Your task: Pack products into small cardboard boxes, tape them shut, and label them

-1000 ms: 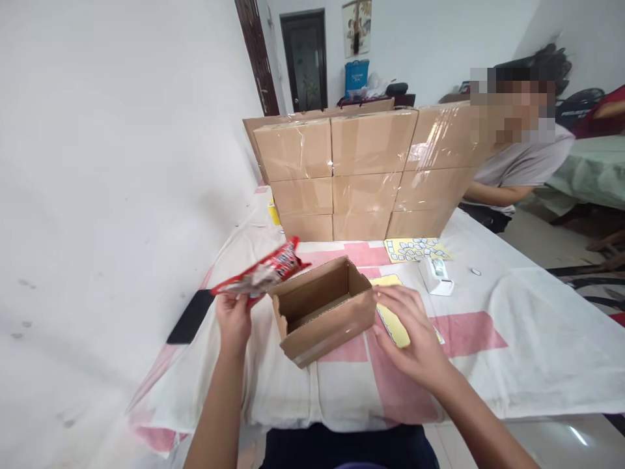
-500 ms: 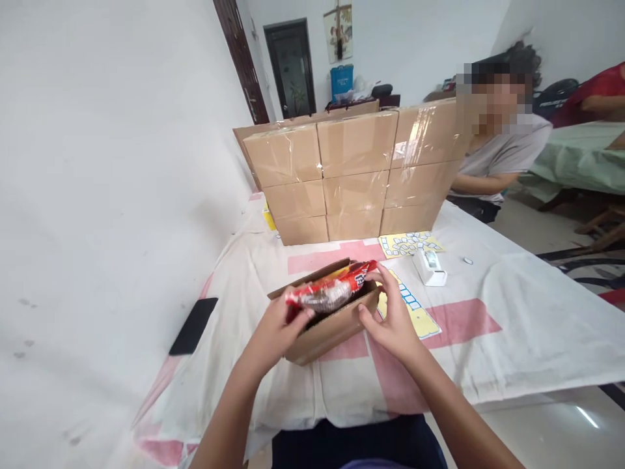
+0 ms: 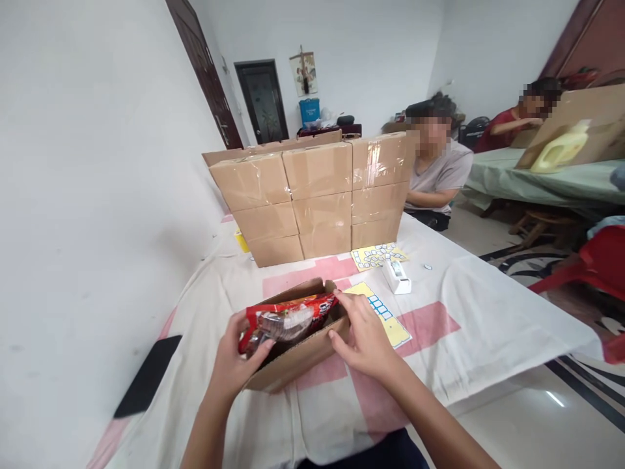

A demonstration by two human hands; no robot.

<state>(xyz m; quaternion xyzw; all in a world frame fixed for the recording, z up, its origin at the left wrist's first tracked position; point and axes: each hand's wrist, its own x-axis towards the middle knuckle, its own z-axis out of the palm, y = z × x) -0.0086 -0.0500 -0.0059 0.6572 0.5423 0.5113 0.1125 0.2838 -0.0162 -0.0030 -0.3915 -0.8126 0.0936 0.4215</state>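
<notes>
The red packet [image 3: 290,322] sits in the mouth of the carton [image 3: 300,360] on the worktop [image 3: 493,312]. The left hand [image 3: 237,358] grips the packet at the carton's left end. The right hand [image 3: 368,339] contacts the carton's right end; its grip cannot be determined. The white device [image 3: 398,279] stands beyond the carton, rightward.

Slim bare left hand [image 3: 237,357] and slim bare right hand [image 3: 365,337], with dark navy cloth clothing [image 3: 378,454].
Both slender forearms [image 3: 430,410] are uncovered wherever they show; the clothing looks plain, perhaps trousers or shorts, though the view's bottom edge cuts it off.
</notes>
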